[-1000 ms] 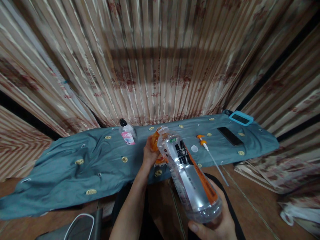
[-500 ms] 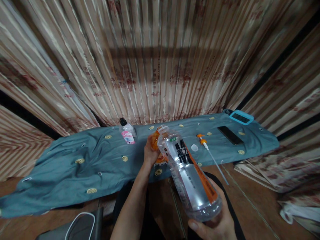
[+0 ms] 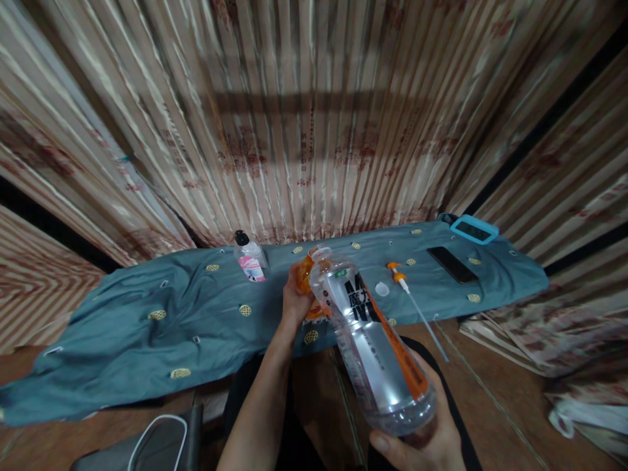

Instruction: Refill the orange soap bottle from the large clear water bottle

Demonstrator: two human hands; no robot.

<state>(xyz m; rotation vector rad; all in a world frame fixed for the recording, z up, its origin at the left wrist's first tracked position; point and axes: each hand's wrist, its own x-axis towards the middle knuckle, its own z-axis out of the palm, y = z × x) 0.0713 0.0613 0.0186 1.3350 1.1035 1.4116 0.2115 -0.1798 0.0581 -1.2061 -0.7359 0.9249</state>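
Note:
My right hand [image 3: 426, 428] is wrapped round the base of a clear plastic drink bottle [image 3: 370, 347] with a silver and orange label. That bottle is tilted, its uncapped neck pointing away from me towards my left hand. My left hand [image 3: 296, 294] is closed round an orange bottle [image 3: 306, 271], which is mostly hidden behind my fingers and the drink bottle. The two bottle tops are close together; whether they touch, or any liquid flows, I cannot tell. To the right on the cloth lies an orange pump head [image 3: 398, 275] with a long tube, beside a small whitish disc [image 3: 382, 288].
A teal patterned cloth [image 3: 122, 327] covers the low table. At its back stands a clear bottle [image 3: 251, 261] with black cap and pink label. A dark phone [image 3: 452, 264] and a blue-framed device [image 3: 473, 229] lie right. Pleated curtains [image 3: 314, 131] hang behind.

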